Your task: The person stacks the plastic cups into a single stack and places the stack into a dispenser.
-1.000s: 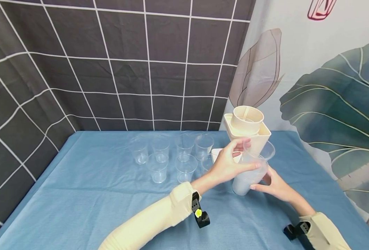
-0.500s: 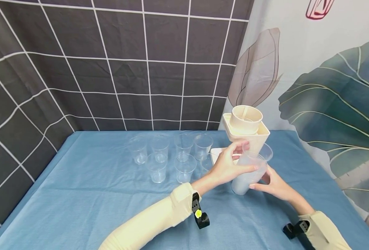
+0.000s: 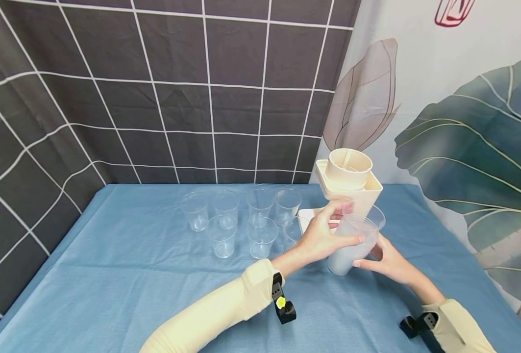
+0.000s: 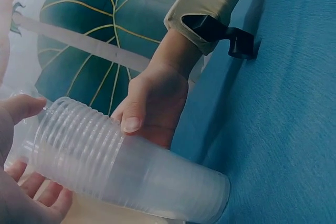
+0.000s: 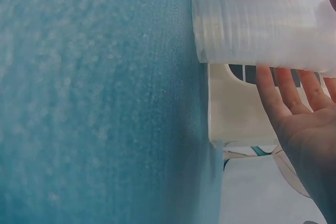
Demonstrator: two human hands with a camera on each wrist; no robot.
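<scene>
In the head view a nested stack of clear plastic cups (image 3: 346,259) stands slightly tilted on the blue cloth at the right. My left hand (image 3: 324,236) holds its upper end, thumb on the near side and fingers on the far side. The top cup (image 3: 378,216) sticks out above the others, its rim apart from theirs. Lower down, my right hand (image 3: 390,264) grips the stack from the right, its thumb (image 4: 132,121) lying along the side in the left wrist view. Beneath the stack (image 5: 262,30) in the right wrist view, several right fingers (image 5: 289,93) show.
Several single clear cups (image 3: 222,238) stand upright in two rows left of my hands. One is partly hidden by my left wrist. Behind the stack stands a cream-coloured appliance (image 3: 353,184) with a round open top and a flat base. Blue cloth (image 3: 132,284) covers the table.
The top cup's rim sits slightly lower, nearer the rest of the stack. Both hands keep nearly the same place and hold.
</scene>
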